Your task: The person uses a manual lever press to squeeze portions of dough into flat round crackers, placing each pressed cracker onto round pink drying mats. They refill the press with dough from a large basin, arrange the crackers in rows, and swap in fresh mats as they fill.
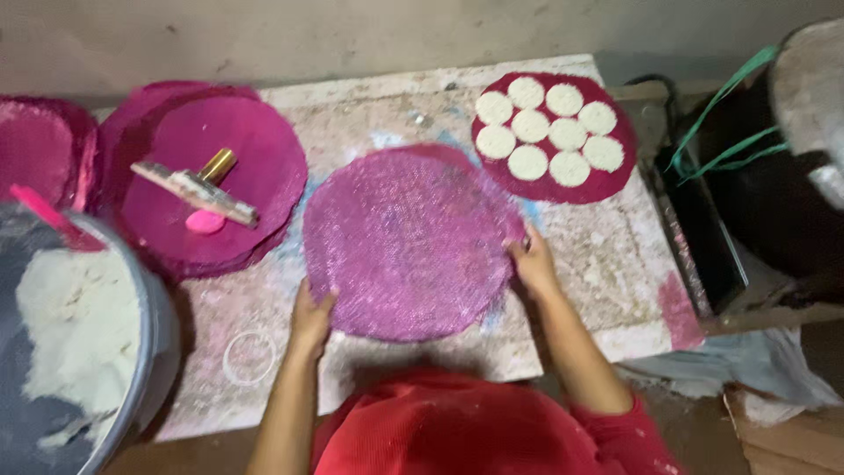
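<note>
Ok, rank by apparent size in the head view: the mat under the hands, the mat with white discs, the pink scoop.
1. Mat under the hands, largest.
2. Mat with white discs, smaller, though it lies farther from the camera.
3. Pink scoop, smallest.

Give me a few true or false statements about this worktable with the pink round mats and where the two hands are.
1. Both hands grip the edge of the large round pink woven mat: the left hand at its lower left, the right hand at its right. True.
2. The centre mat carries white discs. False: it is bare; the flat white round discs lie on the smaller dark pink round mat at the back right.
3. A flat wooden tool with a brass handle rests on the stack of pink mats at the left. True.
4. The grey metal basin at the left is empty. False: it holds white dough.
</note>
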The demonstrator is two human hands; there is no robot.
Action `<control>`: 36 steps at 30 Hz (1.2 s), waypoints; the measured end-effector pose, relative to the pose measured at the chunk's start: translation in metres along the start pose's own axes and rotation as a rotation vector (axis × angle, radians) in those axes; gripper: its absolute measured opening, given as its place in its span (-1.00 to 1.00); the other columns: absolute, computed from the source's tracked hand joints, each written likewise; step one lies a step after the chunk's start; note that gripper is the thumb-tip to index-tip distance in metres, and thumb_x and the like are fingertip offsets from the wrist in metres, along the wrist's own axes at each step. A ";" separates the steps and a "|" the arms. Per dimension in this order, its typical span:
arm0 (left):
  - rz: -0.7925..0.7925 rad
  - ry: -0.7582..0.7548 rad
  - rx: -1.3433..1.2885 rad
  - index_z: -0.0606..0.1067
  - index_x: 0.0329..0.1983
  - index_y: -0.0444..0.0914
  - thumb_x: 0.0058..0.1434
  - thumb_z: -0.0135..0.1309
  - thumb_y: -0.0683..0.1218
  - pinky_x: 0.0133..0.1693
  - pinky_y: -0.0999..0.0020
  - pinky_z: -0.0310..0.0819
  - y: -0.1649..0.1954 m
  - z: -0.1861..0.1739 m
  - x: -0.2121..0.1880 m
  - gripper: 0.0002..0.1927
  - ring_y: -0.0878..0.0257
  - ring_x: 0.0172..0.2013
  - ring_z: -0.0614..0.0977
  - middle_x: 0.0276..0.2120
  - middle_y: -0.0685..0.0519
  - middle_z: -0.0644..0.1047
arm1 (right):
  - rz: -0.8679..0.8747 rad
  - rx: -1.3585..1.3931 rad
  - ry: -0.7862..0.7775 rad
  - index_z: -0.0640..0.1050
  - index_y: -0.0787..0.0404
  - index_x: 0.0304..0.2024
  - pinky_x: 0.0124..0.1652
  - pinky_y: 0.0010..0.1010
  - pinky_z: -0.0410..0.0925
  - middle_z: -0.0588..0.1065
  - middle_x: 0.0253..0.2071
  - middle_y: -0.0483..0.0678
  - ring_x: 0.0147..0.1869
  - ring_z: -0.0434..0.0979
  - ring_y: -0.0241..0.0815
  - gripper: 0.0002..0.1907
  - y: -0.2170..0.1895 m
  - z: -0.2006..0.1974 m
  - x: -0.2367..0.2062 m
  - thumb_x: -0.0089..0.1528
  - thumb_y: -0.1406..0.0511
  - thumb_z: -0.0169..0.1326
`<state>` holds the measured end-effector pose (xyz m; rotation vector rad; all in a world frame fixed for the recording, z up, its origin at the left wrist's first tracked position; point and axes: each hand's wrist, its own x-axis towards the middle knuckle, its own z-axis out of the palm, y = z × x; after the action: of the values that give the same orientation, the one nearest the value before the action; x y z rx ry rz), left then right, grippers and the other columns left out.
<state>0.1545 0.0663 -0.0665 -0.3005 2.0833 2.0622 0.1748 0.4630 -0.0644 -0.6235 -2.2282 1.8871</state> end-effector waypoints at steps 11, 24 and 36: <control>0.261 -0.056 0.253 0.26 0.39 -0.35 0.41 -0.08 -0.12 0.25 0.20 0.28 -0.004 -0.018 -0.008 -0.50 0.02 0.23 0.50 0.23 -0.20 0.49 | -0.189 -0.291 0.128 0.37 0.27 0.16 -0.04 -0.33 0.46 0.60 -0.05 0.03 -0.02 0.63 -0.15 -0.31 -0.048 0.032 -0.043 0.05 0.37 0.41; 0.389 -0.061 1.140 0.50 0.02 -0.24 -0.01 0.31 -0.01 0.10 0.03 0.35 0.001 -0.183 -0.082 -0.48 -0.15 0.07 0.46 0.02 -0.16 0.49 | -0.789 -0.718 0.183 0.38 0.30 0.27 0.27 0.05 0.18 0.43 0.19 0.25 0.27 0.36 0.29 -0.47 -0.124 0.157 -0.068 0.31 0.30 0.23; 0.382 0.037 0.924 0.59 -0.21 -0.20 0.27 0.10 -0.07 -0.07 0.12 0.46 -0.003 -0.228 -0.118 -0.87 -0.03 -0.13 0.60 -0.20 0.01 0.62 | -0.851 -0.790 -0.361 0.26 0.33 0.31 -0.12 0.10 0.41 0.55 -0.09 0.26 -0.05 0.58 0.28 -0.36 -0.206 0.466 -0.059 0.18 0.31 0.05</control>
<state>0.2693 -0.1609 -0.0340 0.2235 2.9909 0.9975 0.0078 -0.0075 0.0542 0.5994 -2.7620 0.7195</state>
